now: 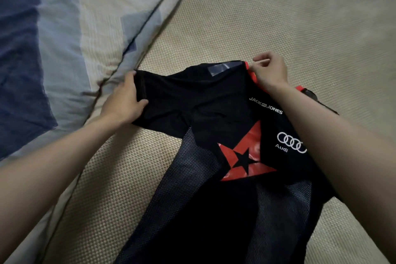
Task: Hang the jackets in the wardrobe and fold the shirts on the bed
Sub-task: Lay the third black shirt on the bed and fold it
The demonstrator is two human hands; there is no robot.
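A black shirt (214, 113) with red and white printing is laid front-up on a woven beige mat (278, 17), its long axis running from the bottom centre of the frame up to the middle. The left sleeve end is gripped by the left hand (126, 100) at centre left. The red-trimmed collar is pinched by the right hand (269, 70) at centre right. Both hands are equally near. A folded blue quilt (64, 38) is seen at upper left.

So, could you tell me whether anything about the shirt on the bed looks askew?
Yes: the black shirt lies crooked and rumpled, its sleeve bunched under the left hand, while the right hand pinches the red-trimmed collar.
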